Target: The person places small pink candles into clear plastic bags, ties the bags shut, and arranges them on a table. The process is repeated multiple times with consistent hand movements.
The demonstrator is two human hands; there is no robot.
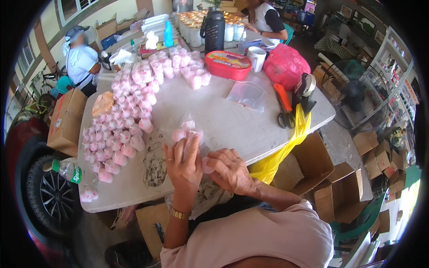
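My left hand [184, 160] lies over a clear plastic bag near the table's front edge, its fingers spread on the bag. Inside the bag are several small pink-and-white candles [188, 129]. Just right of it, my right hand [228, 169] pinches a round pale pink piece [208, 165] between thumb and fingers, close to the bag's near end. Rows of wrapped pink-and-white candles [122, 137] stand on the grey table [207, 100] to the left, with bundled ones farther back.
Scissors [284, 107], a tape dispenser [304, 88], a red tub [228, 65], a white mug [256, 59] and a pink bag [286, 65] stand right. A yellow bag [285, 150] hangs over the edge. Cardboard boxes [342, 192] lie below. Two people [80, 63] sit across.
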